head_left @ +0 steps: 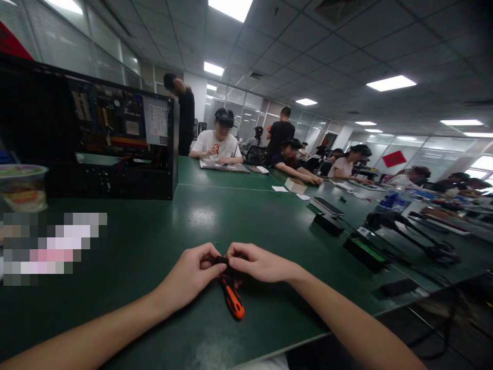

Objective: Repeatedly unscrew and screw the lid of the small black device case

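My left hand [190, 275] and my right hand [260, 263] meet above the green table, fingertips pinched together. Between them is a small black piece [222, 260], mostly covered by the fingers, so its kind cannot be made out. Both hands are closed on it. Just beneath, an orange-and-black handle [233, 300], shaped like a screwdriver's, points toward me. Its far end is hidden under my hands, and I cannot tell whether it touches them.
An opened computer case [173, 154] stands at the left beside a plastic cup [25, 187]. To the right lie black boxes [365, 251], a black strap-like headset [412, 236] and cables. A small open carton [295, 185] sits farther back. Several people work across the green table [154, 231].
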`<state>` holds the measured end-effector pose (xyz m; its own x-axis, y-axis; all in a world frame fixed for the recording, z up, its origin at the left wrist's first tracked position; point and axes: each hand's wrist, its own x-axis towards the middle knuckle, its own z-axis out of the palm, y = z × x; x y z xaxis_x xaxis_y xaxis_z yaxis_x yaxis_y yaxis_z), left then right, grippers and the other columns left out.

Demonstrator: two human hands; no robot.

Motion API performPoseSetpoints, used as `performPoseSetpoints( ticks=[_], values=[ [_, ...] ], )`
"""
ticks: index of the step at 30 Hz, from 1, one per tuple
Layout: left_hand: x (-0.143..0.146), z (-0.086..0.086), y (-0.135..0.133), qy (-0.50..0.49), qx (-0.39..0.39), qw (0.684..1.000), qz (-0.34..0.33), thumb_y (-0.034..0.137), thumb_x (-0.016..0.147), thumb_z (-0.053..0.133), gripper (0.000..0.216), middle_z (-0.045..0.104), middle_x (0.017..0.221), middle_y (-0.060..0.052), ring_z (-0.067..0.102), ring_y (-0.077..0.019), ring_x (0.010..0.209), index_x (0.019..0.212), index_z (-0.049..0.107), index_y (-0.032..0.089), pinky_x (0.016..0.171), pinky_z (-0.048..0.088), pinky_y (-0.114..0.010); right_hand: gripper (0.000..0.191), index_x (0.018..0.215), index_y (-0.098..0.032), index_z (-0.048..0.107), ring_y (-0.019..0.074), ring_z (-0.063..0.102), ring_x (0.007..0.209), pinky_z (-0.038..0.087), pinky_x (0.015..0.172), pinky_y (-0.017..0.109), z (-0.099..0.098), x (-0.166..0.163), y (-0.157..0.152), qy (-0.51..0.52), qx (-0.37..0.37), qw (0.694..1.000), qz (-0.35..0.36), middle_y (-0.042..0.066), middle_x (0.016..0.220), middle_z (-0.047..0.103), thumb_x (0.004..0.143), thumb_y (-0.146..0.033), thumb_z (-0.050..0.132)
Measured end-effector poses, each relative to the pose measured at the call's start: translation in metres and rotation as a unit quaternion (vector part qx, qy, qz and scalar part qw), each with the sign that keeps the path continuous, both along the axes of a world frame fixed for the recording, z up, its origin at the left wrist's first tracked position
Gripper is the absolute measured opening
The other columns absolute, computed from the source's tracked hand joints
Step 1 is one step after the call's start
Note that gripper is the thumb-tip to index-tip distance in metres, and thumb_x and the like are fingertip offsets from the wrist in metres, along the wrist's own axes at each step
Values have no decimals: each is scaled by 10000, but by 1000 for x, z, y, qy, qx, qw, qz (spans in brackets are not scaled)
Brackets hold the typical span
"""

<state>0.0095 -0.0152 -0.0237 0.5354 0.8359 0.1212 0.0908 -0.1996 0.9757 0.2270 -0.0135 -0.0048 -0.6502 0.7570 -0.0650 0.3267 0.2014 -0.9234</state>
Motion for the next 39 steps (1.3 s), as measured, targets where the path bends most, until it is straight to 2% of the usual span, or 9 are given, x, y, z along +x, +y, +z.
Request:
performPoseSetpoints(
  ticks=[3, 7, 10, 13, 15, 18, 24, 31, 39],
  values=[
    [1, 0, -1, 7, 0, 1000, -3, 372, 834, 701, 201, 763, 848, -29, 753, -243, 849, 851, 601, 199, 787, 586, -348, 439, 984, -182, 526, 110, 595, 684, 483, 627, 235, 5, 3, -1, -17, 11, 1000, 4, -20, 817, 589, 957, -620, 544],
    [3, -2, -1, 3, -2, 1000, -31, 312, 827, 714, 250, 767, 1025, -68, 754, -247, 978, 1029, 640, 184, 877, 601, -360, 307, 1072, -183, 651, 135, 633, 825, 505, 754, 257, 22, 24, -12, -115, 155, 981, -20, 21, 961, 691, 1014, -455, 520],
    [4, -2, -3, 11, 14, 1000, -21, 287, 818, 711, 333, 748, 1104, -104, 744, -258, 1030, 1123, 644, 170, 878, 610, -362, 324, 1161, -217, 701, 213, 669, 1059, 518, 929, 344, 33, 74, -18, -179, 267, 939, -123, 67, 1168, 729, 1006, -444, 530],
    [3, 0, -5, 42, 47, 998, -26, 278, 838, 679, 297, 750, 1114, -112, 733, -261, 1054, 1113, 672, 165, 878, 616, -357, 377, 1163, -210, 724, 285, 696, 1048, 528, 926, 435, 35, 159, -23, -257, 373, 829, -330, 113, 1168, 744, 969, -481, 547],
    [2, 0, -6, 58, 71, 995, -32, 269, 850, 664, 275, 753, 1121, -108, 732, -258, 1048, 1104, 690, 167, 888, 619, -358, 365, 1068, -241, 753, 297, 725, 828, 545, 743, 411, 32, 219, -30, -322, 400, 707, -486, 115, 997, 778, 919, -522, 574],
    [2, 0, -6, 78, 105, 991, -35, 264, 873, 643, 252, 752, 1122, -94, 733, -250, 1037, 1098, 712, 172, 900, 621, -353, 379, 944, -235, 765, 344, 669, 606, 482, 587, 449, 23, 283, -49, -358, 375, 636, -572, 157, 732, 736, 894, -555, 567],
    [2, 3, -5, 111, 137, 984, -27, 268, 882, 623, 252, 754, 1103, -82, 730, -243, 1016, 1090, 729, 174, 890, 615, -341, 296, 799, -299, 772, 318, 683, 598, 492, 592, 407, -5, 321, -65, -378, 313, 641, -590, 106, 655, 720, 825, -558, 630],
    [2, 5, -6, 131, 150, 980, -31, 264, 883, 607, 240, 753, 1078, -70, 721, -230, 983, 1063, 735, 171, 880, 599, -338, 487, 994, -215, 829, 381, 724, 817, 516, 692, 421, -32, 345, -46, -428, 206, 613, -631, 128, 795, 776, 763, -538, 549],
    [0, 7, -6, 140, 163, 976, -39, 251, 907, 596, 228, 742, 1092, -65, 707, -223, 999, 1073, 734, 181, 900, 583, -336, 576, 1190, -247, 785, 384, 715, 990, 534, 823, 427, -37, 355, -41, -457, 181, 634, -598, 120, 978, 794, 842, -574, 462]
  ],
)
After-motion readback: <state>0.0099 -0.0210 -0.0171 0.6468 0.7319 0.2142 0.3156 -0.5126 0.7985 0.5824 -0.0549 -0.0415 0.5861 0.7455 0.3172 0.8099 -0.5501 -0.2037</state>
